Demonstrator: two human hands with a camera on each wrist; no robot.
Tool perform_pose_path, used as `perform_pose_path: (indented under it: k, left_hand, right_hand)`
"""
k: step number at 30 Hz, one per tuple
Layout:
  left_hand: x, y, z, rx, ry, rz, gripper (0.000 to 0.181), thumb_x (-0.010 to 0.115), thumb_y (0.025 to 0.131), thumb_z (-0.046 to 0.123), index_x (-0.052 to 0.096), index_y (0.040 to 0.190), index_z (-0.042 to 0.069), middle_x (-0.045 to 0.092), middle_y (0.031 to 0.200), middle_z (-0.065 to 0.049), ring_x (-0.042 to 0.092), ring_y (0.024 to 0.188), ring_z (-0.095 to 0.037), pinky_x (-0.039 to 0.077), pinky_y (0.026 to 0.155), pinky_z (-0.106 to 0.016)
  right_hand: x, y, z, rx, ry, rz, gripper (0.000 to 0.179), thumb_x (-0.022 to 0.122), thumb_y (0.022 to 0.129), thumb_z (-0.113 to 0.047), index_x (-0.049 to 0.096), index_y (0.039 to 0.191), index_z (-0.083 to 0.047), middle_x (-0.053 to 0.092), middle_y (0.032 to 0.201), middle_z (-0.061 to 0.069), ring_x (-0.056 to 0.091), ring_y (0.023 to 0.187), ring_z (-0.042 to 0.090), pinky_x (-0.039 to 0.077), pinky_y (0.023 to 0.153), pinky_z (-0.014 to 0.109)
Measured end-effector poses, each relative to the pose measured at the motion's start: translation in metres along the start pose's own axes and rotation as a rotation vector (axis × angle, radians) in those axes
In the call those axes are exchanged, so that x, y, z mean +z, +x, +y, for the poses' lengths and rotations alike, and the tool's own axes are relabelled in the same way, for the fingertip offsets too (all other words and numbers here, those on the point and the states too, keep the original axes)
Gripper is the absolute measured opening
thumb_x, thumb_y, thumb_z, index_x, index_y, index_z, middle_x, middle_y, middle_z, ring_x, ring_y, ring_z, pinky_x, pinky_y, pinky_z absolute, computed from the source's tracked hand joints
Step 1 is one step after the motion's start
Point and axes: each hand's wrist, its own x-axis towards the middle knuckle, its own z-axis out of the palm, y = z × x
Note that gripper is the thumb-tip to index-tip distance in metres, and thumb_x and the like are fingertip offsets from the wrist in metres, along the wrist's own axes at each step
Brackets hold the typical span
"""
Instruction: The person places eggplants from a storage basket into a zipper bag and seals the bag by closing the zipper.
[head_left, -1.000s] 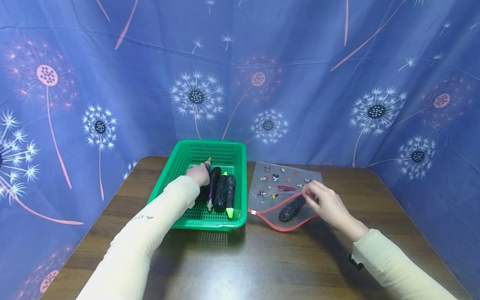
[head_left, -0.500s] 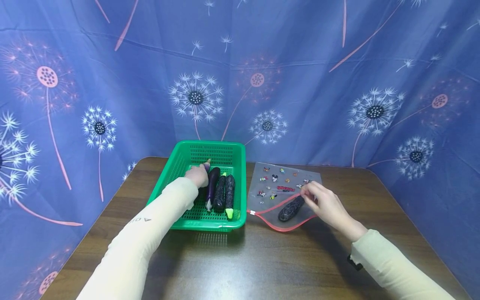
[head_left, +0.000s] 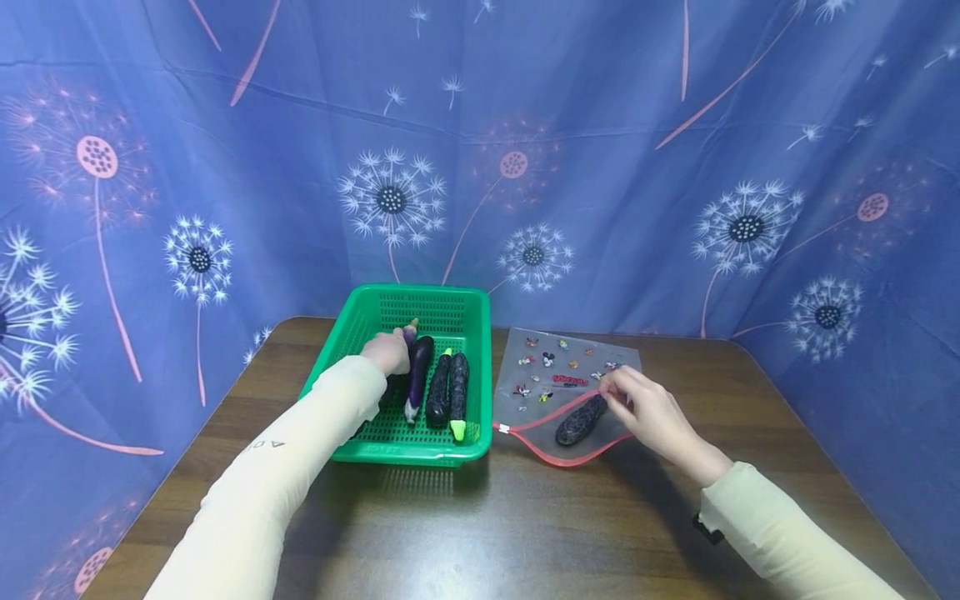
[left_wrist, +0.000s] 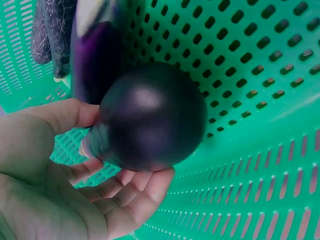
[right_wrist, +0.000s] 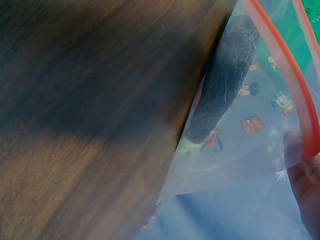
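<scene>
My left hand (head_left: 387, 353) reaches into the green basket (head_left: 427, 456) and grips a dark purple eggplant (left_wrist: 150, 117). In the left wrist view the thumb and fingers curve round its rounded end. Another eggplant (head_left: 418, 379) lies just right of it, beside two dark mottled zucchini (head_left: 458, 387) with light green ends. My right hand (head_left: 651, 410) pinches the red-edged mouth of a clear zip bag (head_left: 517, 367) printed with cartoon figures. Inside the bag lies one dark mottled zucchini (right_wrist: 225, 80). The bag's mouth gapes toward the front.
Basket and bag stand side by side on a brown wooden table (head_left: 480, 542). A blue curtain (head_left: 622, 167) with dandelion prints hangs behind the table and along its sides. The bag's white slider (head_left: 504, 428) sits close to the basket's right wall.
My left hand has shifted slightly left in the basket with the eggplant. The neighbouring eggplant has moved left, away from the zucchini. My right hand stays at the bag's edge.
</scene>
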Motion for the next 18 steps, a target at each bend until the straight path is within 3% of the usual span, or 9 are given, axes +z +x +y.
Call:
perform_pose_path:
  k: [6,8,13,18]
  left_hand:
    - [-0.007,-0.001,-0.003,-0.005,-0.02,-0.001,0.077,0.051,0.093,0.02,0.004,0.149,-0.002,0.024,0.146,-0.034,0.036,0.129,-0.045,0.044,0.089,-0.046]
    - [-0.011,-0.002,-0.003,-0.008,-0.032,-0.006,0.078,0.051,0.093,0.02,0.002,0.15,-0.001,0.021,0.147,-0.033,0.031,0.132,-0.045,0.044,0.087,-0.045]
    - [-0.019,-0.005,-0.004,-0.007,-0.045,-0.018,0.078,0.051,0.093,0.02,0.002,0.149,-0.002,0.025,0.146,-0.033,0.037,0.129,-0.043,0.045,0.083,-0.043]
    - [-0.025,-0.008,-0.005,-0.011,-0.085,-0.007,0.08,0.055,0.09,0.022,0.006,0.149,-0.002,0.033,0.142,-0.031,0.043,0.124,-0.042,0.044,0.091,-0.048]
  right_hand:
    - [0.001,-0.001,-0.001,-0.009,-0.001,0.002,0.022,0.071,0.078,-0.002,0.059,0.083,-0.019,0.047,0.075,-0.013,0.043,0.066,0.001,0.039,0.054,0.022]
    - [0.002,-0.001,-0.001,-0.014,0.001,0.003,0.021,0.071,0.078,-0.002,0.059,0.083,-0.019,0.047,0.075,-0.013,0.043,0.065,0.001,0.039,0.054,0.022]
    - [0.002,-0.001,-0.001,-0.017,0.002,0.01,0.022,0.071,0.077,-0.001,0.059,0.082,-0.018,0.047,0.075,-0.013,0.043,0.066,0.0,0.039,0.054,0.021]
    - [0.002,-0.001,0.0,-0.016,-0.001,0.009,0.022,0.071,0.077,-0.001,0.059,0.082,-0.019,0.047,0.075,-0.013,0.043,0.065,0.0,0.039,0.054,0.021]
